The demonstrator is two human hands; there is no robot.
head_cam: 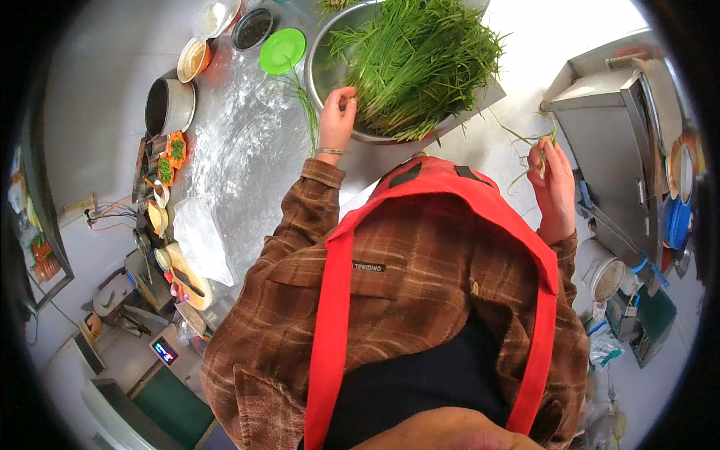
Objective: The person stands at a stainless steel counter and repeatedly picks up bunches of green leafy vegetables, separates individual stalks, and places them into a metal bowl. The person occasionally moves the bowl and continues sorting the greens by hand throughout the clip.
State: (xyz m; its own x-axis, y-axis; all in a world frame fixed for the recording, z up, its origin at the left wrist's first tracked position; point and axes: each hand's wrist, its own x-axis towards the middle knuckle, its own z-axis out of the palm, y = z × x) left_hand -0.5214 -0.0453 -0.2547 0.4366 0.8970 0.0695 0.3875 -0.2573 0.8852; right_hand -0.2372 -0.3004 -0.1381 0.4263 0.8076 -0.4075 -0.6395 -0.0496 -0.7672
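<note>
A large heap of long green leafy stalks (419, 67), like chives or garlic greens, fills a round metal basin (325, 59) in front of me. My left hand (337, 121) is over the basin's near-left rim, thumb and fingers drawn together beside the stalk ends. Whether anything small sits between those fingertips cannot be made out. Out to the right, away from the basin, my right hand (552, 183) pinches a few thin, limp green strands (529, 138). Several loose stalks (306, 107) lie on the metal table just left of my left wrist.
The metal table (242, 135) carries a green plate (283, 50), a dark bowl (252, 28), a metal pot (170, 107) and orange dishes of chopped greens (176, 147). A knife (188, 282) rests on a cutting board (197, 287). Right stands a metal cabinet (602, 135), near a white bucket (604, 275).
</note>
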